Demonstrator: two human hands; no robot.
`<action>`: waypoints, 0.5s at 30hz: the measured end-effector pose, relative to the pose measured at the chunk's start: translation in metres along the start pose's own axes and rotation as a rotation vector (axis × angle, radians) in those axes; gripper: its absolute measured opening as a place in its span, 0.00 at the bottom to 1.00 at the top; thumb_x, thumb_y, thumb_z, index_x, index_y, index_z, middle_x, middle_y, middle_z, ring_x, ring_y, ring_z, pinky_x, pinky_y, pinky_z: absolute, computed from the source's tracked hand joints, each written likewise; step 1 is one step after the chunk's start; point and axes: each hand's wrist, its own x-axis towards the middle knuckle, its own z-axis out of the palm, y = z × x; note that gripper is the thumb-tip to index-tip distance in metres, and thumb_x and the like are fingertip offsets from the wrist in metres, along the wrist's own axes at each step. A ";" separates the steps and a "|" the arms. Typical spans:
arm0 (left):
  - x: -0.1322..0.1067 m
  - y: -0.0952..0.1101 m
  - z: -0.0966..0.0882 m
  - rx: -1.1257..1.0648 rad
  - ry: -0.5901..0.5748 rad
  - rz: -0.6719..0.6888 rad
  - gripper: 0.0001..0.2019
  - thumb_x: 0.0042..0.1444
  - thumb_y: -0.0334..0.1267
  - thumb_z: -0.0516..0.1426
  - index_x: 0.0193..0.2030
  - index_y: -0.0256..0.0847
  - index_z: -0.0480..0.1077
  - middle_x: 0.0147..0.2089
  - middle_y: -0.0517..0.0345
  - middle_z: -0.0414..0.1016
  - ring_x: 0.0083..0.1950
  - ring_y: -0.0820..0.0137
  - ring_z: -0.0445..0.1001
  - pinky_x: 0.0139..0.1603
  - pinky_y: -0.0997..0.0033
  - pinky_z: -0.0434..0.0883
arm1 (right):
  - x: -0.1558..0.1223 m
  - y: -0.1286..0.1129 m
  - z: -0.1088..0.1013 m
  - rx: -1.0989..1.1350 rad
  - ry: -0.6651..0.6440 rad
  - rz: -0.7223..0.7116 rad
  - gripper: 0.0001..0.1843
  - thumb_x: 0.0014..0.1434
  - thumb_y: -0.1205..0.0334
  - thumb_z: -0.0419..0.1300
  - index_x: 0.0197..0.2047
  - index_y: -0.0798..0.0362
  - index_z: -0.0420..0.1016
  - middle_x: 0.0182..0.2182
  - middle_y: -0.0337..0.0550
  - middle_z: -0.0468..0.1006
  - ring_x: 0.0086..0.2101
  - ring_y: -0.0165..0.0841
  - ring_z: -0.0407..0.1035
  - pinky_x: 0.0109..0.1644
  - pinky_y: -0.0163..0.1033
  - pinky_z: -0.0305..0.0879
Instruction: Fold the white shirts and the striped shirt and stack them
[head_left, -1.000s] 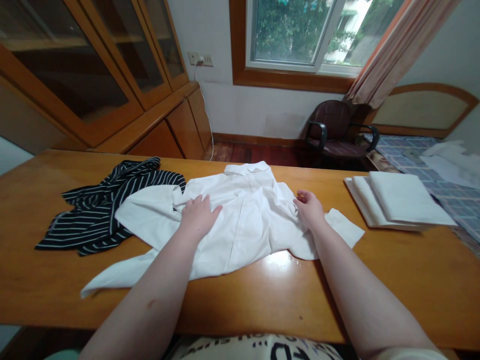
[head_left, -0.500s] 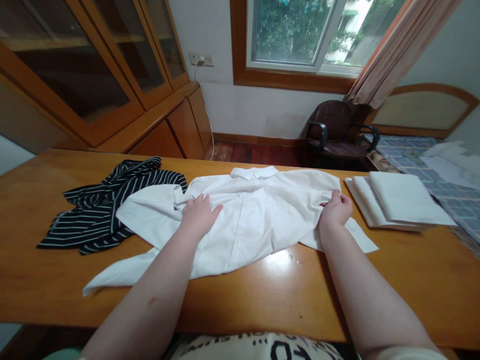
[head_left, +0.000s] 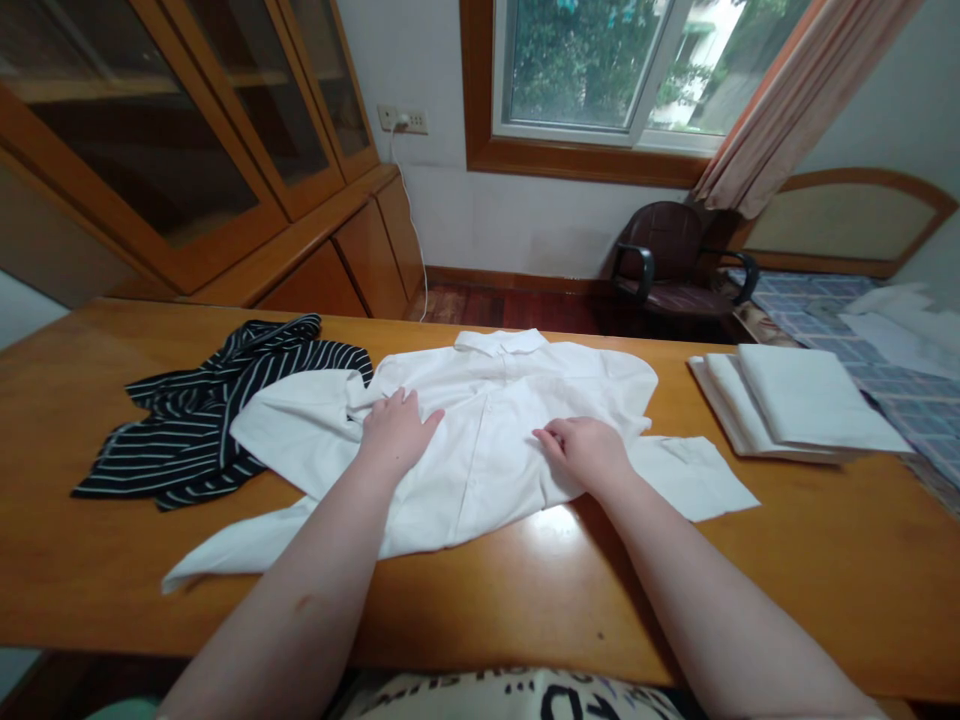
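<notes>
White shirt: a long-sleeved, collared, button-front shirt of white cloth [head_left: 484, 450] lies spread, front up, across the middle of the glossy orange-brown wooden surface [head_left: 480, 620], its collar at the far side.
Left hand: the bare left hand [head_left: 397, 430] rests palm down on the left half of the shirt, fingers extended, thumb held out.
Right hand: the bare right hand [head_left: 585, 450] is over the right half with its fingers curled in; from this angle I cannot tell whether it pinches any cloth.
Sleeves: the left one bends, its end pointing near left; the right one reaches right.
Striped garment: a crumpled black cloth garment with thin white stripes [head_left: 202, 420] lies at left, partly under the shirt.
Folded stack: rectangular white folded pieces [head_left: 817, 400] sit at right, apart from the shirt.
Beyond: a dark maroon armchair [head_left: 667, 250] stands at far right.
</notes>
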 end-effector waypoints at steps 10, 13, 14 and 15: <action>-0.025 0.013 -0.028 -0.209 0.091 0.458 0.24 0.61 0.48 0.46 0.61 0.43 0.65 0.64 0.53 0.64 0.63 0.60 0.61 0.64 0.59 0.55 | 0.010 0.012 0.014 -0.141 -0.161 0.038 0.30 0.65 0.45 0.46 0.57 0.60 0.68 0.54 0.62 0.70 0.56 0.48 0.63 0.56 0.52 0.57; -0.031 0.018 -0.025 -0.232 -0.103 0.631 0.28 0.58 0.53 0.51 0.63 0.47 0.62 0.66 0.55 0.61 0.65 0.60 0.59 0.66 0.58 0.53 | 0.011 0.026 0.023 -0.077 -0.169 0.047 0.33 0.65 0.47 0.45 0.65 0.60 0.56 0.64 0.62 0.56 0.63 0.46 0.50 0.63 0.56 0.46; -0.031 0.018 -0.021 -0.212 -0.143 0.638 0.31 0.55 0.54 0.53 0.64 0.48 0.60 0.68 0.54 0.57 0.67 0.59 0.56 0.67 0.57 0.50 | 0.012 0.029 0.024 -0.050 -0.171 0.044 0.34 0.65 0.46 0.45 0.66 0.59 0.55 0.64 0.60 0.55 0.64 0.46 0.48 0.64 0.57 0.44; -0.030 0.019 -0.017 -0.185 -0.167 0.635 0.34 0.53 0.55 0.55 0.66 0.48 0.58 0.69 0.53 0.54 0.68 0.58 0.53 0.68 0.55 0.47 | 0.012 0.030 0.023 -0.023 -0.167 0.030 0.35 0.64 0.44 0.46 0.66 0.58 0.54 0.65 0.59 0.54 0.65 0.47 0.46 0.65 0.58 0.42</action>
